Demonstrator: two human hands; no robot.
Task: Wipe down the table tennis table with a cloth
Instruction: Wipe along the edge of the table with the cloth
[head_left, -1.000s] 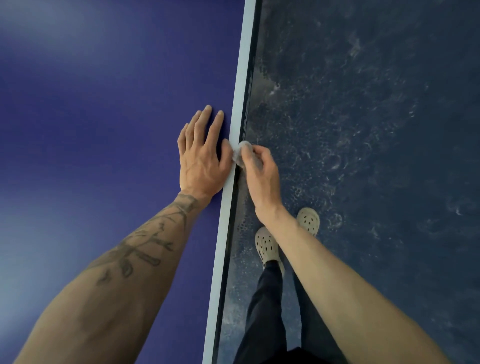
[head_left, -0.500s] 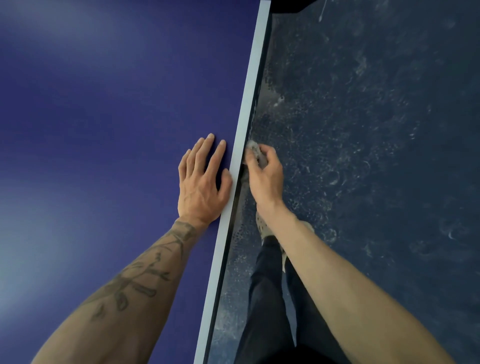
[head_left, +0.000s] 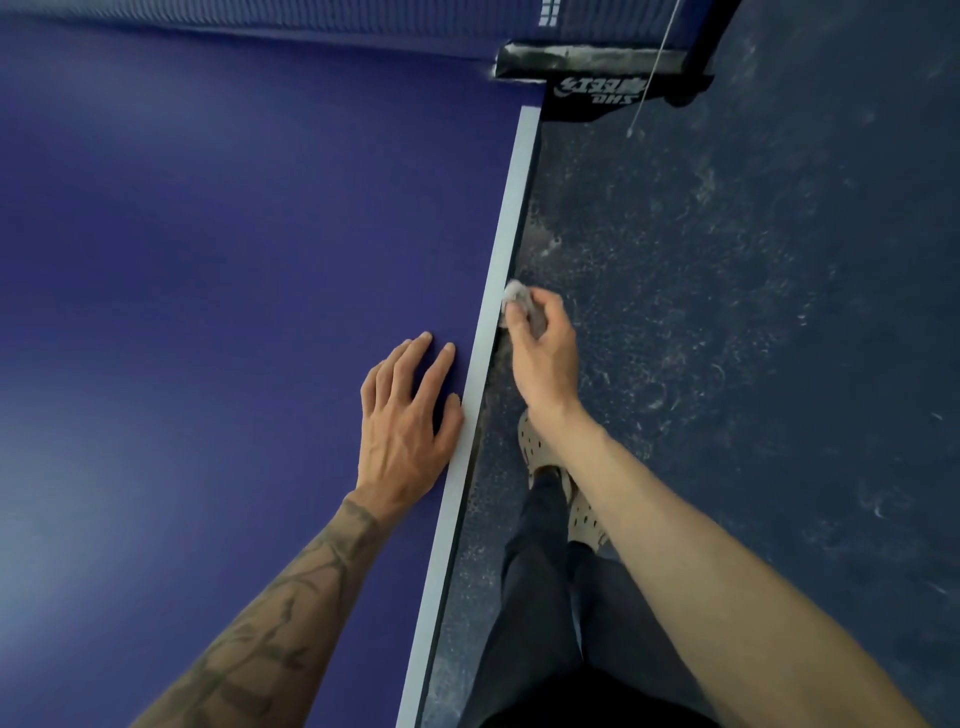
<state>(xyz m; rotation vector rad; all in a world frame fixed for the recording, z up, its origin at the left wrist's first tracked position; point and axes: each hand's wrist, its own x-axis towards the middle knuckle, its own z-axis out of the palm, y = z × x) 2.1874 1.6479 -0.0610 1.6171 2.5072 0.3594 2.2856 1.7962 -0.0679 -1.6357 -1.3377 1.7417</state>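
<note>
Blue table (head_left: 208, 260) lies under the flat, relaxed left hand (head_left: 408, 415). Just right of it, the right hand (head_left: 543, 348) pinches the small cloth (head_left: 517, 296) against the table's side edge. So small a wad may slip from the fingers.

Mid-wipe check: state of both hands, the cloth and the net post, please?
left hand: open, flat on the table top near its edge.
right hand: grips the cloth, just beyond the table's edge.
cloth: bunched, held against the table's side edge.
net post: clamped at the table's edge, cord hanging.
</note>
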